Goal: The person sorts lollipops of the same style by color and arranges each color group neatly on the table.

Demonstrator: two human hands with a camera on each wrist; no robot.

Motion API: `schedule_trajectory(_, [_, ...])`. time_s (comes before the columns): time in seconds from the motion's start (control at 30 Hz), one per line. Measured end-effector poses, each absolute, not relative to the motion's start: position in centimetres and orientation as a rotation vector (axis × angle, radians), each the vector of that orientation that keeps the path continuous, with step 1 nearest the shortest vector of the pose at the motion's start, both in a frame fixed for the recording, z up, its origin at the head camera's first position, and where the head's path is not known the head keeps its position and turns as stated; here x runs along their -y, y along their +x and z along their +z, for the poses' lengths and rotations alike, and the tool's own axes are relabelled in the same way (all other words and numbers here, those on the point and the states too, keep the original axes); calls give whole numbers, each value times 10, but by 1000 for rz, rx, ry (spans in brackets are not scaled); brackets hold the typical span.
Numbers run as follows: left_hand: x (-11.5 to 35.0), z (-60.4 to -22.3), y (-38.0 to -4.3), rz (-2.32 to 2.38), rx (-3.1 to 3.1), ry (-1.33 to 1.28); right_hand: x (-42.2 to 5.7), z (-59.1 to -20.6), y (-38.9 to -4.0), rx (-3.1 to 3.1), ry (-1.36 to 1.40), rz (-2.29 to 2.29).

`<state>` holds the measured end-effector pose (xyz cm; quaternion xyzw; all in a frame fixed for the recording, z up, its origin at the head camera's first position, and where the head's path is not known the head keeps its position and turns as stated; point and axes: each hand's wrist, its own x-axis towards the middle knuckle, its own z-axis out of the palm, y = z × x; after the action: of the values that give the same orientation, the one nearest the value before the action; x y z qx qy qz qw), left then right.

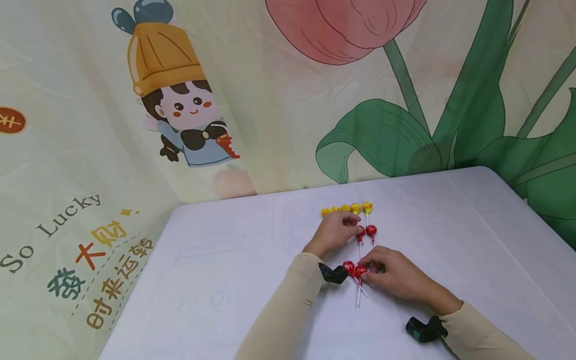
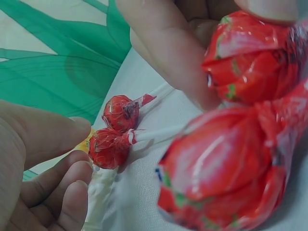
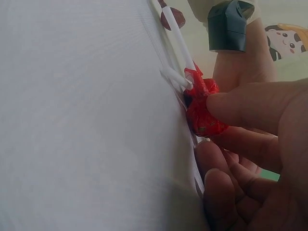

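Note:
My left hand (image 1: 335,231) reaches over the far part of the table, thumb and forefinger pinching the edge of a red-wrapped lollipop (image 2: 108,148). Right beside that one lies another red lollipop (image 1: 371,230), its white stick toward me. Nearer to me, my right hand (image 1: 396,274) pinches the wrapped head of a red lollipop (image 3: 204,113) between thumb and fingers. A further red lollipop (image 1: 348,267) sits against it on the left, their sticks crossing. Behind my left hand runs a row of several yellow lollipops (image 1: 367,207), partly hidden by that hand.
A white cloth covers the table (image 1: 216,260). A printed curtain (image 1: 270,115) hangs behind its far edge. Dark wrist cameras (image 1: 426,330) are strapped at both sleeves, the left one close to the nearer red lollipops.

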<state>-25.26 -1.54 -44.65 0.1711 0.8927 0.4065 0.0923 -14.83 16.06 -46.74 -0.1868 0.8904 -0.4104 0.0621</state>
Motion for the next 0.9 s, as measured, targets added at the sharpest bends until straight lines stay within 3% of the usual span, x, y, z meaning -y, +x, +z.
schedule_trajectory(0.9, [62, -430, -241, 1260, -2657, 539, -162, -469, -151, -2567, -370, -1347])
